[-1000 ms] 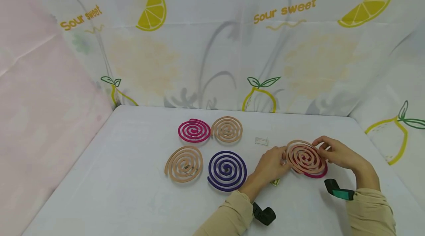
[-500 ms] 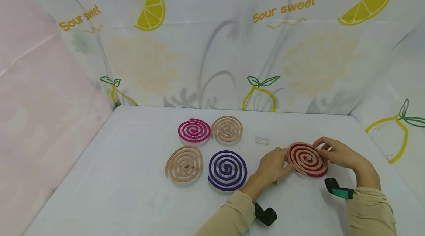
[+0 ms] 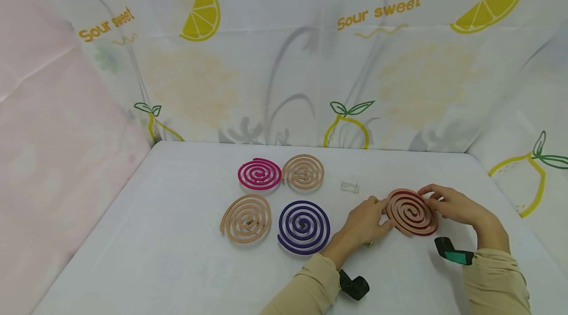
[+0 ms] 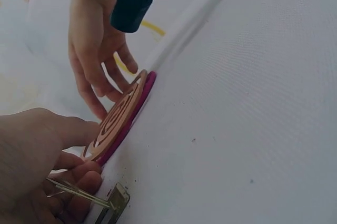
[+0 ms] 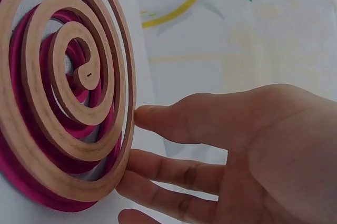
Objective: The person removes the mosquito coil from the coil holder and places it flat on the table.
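A tan mosquito coil [image 3: 410, 209] lies over a magenta mosquito coil [image 5: 31, 195] at the right of the table; the magenta one shows between its rings and along the lower edge. My left hand [image 3: 365, 219] holds the near left rim, its index finger on top and other fingers low at the edge in the left wrist view. On the far right rim, my right hand [image 3: 454, 205] has its thumb and fingers at the tan coil's edge. A small metal coil stand [image 4: 113, 203] with thin prongs sits right under the left hand.
To the left lie another magenta coil [image 3: 260, 174], two tan coils, one at the back [image 3: 320, 174] and one in front [image 3: 225, 226], and a dark blue coil [image 3: 327, 226]. A thin wire-outlined piece [image 3: 349, 187] lies behind my left hand. Printed cloth [image 3: 266, 58] walls the white table.
The tan coil has settled and turned on the magenta coil, so their rings overlap more closely and less magenta shows at the lower edge. Both hands have stayed nearly in place.
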A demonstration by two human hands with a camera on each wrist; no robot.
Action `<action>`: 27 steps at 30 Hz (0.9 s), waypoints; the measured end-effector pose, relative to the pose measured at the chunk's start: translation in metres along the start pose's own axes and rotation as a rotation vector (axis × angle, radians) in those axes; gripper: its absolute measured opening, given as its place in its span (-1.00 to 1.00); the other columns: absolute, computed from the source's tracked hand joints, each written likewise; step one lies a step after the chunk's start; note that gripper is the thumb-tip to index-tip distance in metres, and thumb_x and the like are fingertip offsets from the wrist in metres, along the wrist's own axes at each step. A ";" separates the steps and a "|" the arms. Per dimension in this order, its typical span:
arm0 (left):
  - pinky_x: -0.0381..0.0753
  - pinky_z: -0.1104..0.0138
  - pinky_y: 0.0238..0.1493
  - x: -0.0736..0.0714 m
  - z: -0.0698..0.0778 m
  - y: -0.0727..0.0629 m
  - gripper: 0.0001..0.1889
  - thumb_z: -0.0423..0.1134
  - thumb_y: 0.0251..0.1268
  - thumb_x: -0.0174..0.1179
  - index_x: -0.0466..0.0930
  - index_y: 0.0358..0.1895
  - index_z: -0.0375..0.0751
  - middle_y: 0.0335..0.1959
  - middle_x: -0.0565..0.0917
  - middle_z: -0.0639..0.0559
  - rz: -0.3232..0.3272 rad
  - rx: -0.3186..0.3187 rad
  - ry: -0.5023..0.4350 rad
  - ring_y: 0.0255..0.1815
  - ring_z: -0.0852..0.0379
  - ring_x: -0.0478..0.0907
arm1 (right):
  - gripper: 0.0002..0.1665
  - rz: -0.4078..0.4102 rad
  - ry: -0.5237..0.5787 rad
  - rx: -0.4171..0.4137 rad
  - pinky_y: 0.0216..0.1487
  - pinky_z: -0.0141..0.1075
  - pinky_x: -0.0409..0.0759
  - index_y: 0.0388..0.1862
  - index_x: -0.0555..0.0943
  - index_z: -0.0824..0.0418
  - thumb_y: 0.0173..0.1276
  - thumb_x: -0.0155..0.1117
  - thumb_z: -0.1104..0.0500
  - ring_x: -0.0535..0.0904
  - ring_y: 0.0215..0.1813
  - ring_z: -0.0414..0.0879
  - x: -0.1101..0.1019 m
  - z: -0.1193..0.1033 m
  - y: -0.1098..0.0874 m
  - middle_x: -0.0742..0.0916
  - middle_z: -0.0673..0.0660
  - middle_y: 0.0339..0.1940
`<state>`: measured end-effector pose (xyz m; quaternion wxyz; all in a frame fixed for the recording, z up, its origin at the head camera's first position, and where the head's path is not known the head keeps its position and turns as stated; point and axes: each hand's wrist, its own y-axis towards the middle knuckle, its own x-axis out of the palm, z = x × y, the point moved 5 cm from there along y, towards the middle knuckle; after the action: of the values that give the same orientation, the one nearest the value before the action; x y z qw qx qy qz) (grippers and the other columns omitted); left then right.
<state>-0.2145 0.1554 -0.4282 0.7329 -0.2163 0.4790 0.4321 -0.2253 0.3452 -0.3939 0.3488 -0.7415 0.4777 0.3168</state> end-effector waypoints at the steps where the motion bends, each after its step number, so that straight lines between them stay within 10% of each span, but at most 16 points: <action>1: 0.28 0.54 -0.50 0.001 0.000 0.000 -0.48 0.04 0.26 0.17 0.42 0.29 0.10 -0.28 0.50 0.19 -0.002 0.004 0.000 -0.40 0.37 0.35 | -0.64 -0.005 0.000 0.002 -0.35 -0.27 0.51 0.14 0.40 0.42 0.47 -0.05 0.23 0.53 -0.21 -0.03 0.000 0.001 0.000 0.64 0.34 -0.17; 27: 0.31 0.59 -0.40 -0.004 0.000 0.000 -0.58 -0.05 0.31 0.14 0.49 0.21 -0.02 -0.25 0.53 0.19 -0.004 0.070 -0.067 -0.35 0.38 0.38 | -0.60 0.002 0.015 0.009 -0.21 -0.10 0.60 0.17 0.38 0.44 0.45 -0.05 0.22 0.58 -0.05 0.24 0.000 -0.001 -0.001 0.59 0.44 -0.07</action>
<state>-0.2156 0.1537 -0.4244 0.7565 -0.1769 0.4685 0.4207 -0.2245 0.3451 -0.3933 0.3481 -0.7417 0.4825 0.3095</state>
